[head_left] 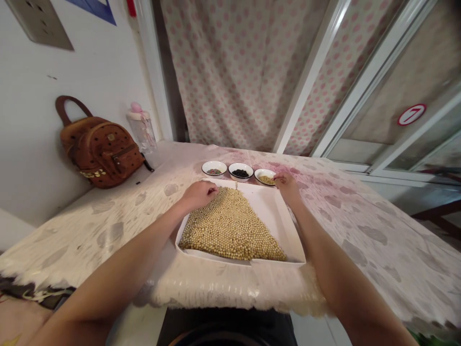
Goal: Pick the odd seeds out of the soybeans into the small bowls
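A shallow white tray [284, 226] lies before me, with a wide spread of round yellowish beans [230, 226] over its left and middle. My left hand [201, 193] rests at the tray's far left corner, above the beans, its fingers curled closed; whatever they hold is hidden. At the rim of the right bowl [264, 177], which holds small yellowish pieces, is my right hand [287, 186]. Its thumb and fingers are pinched together; I cannot tell whether they grip the rim or something tiny. The middle bowl [241, 171] contains dark bits, the left bowl [214, 169] mixed reddish and greenish ones.
A patterned cloth [360, 230] covers the table. At the back left, a brown backpack [103, 149] leans against the wall beside a clear bottle [142, 127] with a pink top. Behind the table hang a dotted curtain [245, 72] and white-framed sliding doors [382, 81].
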`<state>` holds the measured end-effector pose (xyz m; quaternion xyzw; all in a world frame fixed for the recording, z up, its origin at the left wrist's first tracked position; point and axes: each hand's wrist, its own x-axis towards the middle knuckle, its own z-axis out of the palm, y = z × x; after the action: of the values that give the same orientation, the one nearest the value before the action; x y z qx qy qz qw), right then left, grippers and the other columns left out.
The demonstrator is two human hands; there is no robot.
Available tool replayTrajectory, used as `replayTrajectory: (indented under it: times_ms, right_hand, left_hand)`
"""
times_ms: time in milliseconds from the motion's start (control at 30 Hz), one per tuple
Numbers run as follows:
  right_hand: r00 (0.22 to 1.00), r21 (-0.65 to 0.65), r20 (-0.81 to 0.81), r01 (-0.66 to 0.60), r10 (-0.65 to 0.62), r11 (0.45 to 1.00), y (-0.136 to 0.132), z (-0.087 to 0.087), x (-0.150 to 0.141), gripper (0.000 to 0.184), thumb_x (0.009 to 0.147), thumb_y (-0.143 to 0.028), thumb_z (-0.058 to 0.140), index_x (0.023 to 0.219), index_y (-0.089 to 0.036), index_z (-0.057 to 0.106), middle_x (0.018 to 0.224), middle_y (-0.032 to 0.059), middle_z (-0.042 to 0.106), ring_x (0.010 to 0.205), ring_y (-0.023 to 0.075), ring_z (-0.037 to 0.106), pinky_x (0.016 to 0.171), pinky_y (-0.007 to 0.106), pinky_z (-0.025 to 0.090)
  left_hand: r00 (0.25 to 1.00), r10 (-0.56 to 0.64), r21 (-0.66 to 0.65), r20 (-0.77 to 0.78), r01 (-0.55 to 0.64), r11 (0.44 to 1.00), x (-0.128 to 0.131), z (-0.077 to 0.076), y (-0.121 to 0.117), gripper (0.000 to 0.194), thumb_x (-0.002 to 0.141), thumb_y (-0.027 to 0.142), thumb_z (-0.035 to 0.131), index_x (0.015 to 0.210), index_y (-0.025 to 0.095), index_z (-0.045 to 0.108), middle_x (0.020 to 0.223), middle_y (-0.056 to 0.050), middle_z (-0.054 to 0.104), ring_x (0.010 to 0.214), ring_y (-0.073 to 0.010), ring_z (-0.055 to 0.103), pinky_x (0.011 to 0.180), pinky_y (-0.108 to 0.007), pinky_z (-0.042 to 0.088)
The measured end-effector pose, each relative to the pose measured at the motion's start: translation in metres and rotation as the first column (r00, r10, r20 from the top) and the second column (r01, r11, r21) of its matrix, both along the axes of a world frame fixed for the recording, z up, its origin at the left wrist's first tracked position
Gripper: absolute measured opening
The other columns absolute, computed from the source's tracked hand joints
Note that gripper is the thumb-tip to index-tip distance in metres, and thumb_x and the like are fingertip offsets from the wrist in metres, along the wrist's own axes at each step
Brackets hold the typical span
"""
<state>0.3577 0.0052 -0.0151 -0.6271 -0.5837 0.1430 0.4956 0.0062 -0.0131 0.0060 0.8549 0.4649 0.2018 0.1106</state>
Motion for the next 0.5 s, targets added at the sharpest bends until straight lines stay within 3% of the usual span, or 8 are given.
replayTrajectory:
  times_ms: [133, 267, 367, 433, 500]
  right_hand:
    - [0.985, 0.005, -0.152, -0.079, 0.079, 0.997, 0.0, -0.002, 0.004, 0.026, 0.071, -0.036, 0.05, 0.09, -0.021, 0.057, 0.091, 0.0068, 0.07, 0.065, 0.0164, 0.058, 0.067, 0.034, 0.049]
    - [0.996, 0.022, -0.072, -0.048, 0.05, 0.999, -0.009, 0.005, 0.004, 0.025, 0.072, -0.038, 0.053, 0.088, -0.021, 0.058, 0.085, 0.0053, 0.067, 0.067, 0.0167, 0.057, 0.066, 0.033, 0.048]
    - [0.984, -0.06, 0.019, -0.175, 0.176, 0.983, -0.021, 0.017, -0.006, 0.021, 0.074, -0.038, 0.056, 0.085, -0.021, 0.058, 0.075, 0.0018, 0.063, 0.063, 0.0154, 0.054, 0.062, 0.031, 0.046]
    - [0.925, -0.203, 0.056, -0.359, 0.377, 0.911, -0.032, 0.024, -0.017, 0.017, 0.076, -0.037, 0.058, 0.085, -0.022, 0.058, 0.074, 0.0009, 0.062, 0.064, 0.0153, 0.055, 0.061, 0.03, 0.045]
    - [0.826, -0.347, 0.081, -0.5, 0.557, 0.793, -0.043, 0.031, -0.029, 0.013, 0.077, -0.033, 0.059, 0.084, -0.022, 0.059, 0.076, 0.0015, 0.064, 0.067, 0.0159, 0.056, 0.061, 0.03, 0.045]
  left_hand:
    - [1.0, -0.011, 0.013, 0.007, 0.011, 1.0, -0.001, -0.002, 0.002, 0.021, 0.088, 0.028, 0.054, 0.089, 0.023, 0.074, 0.093, -0.004, 0.075, 0.081, -0.0183, 0.065, 0.069, -0.028, 0.043]
    - [1.0, -0.009, -0.001, 0.006, 0.009, 1.0, -0.001, -0.003, 0.003, 0.021, 0.087, 0.027, 0.054, 0.09, 0.024, 0.074, 0.094, -0.004, 0.075, 0.081, -0.0186, 0.065, 0.07, -0.029, 0.044]
    - [1.0, -0.003, -0.006, -0.001, 0.003, 1.0, -0.001, -0.002, 0.003, 0.021, 0.087, 0.027, 0.054, 0.092, 0.023, 0.074, 0.094, -0.004, 0.075, 0.081, -0.019, 0.065, 0.07, -0.029, 0.045]
    - [1.0, 0.002, -0.005, -0.001, -0.002, 1.0, 0.0, -0.001, 0.002, 0.021, 0.087, 0.027, 0.054, 0.092, 0.023, 0.075, 0.093, -0.004, 0.075, 0.081, -0.019, 0.065, 0.07, -0.029, 0.045]
    - [1.0, 0.003, -0.008, 0.005, -0.003, 1.0, 0.0, -0.001, 0.002, 0.021, 0.087, 0.027, 0.054, 0.092, 0.023, 0.075, 0.093, -0.004, 0.075, 0.08, -0.0187, 0.065, 0.069, -0.029, 0.045]
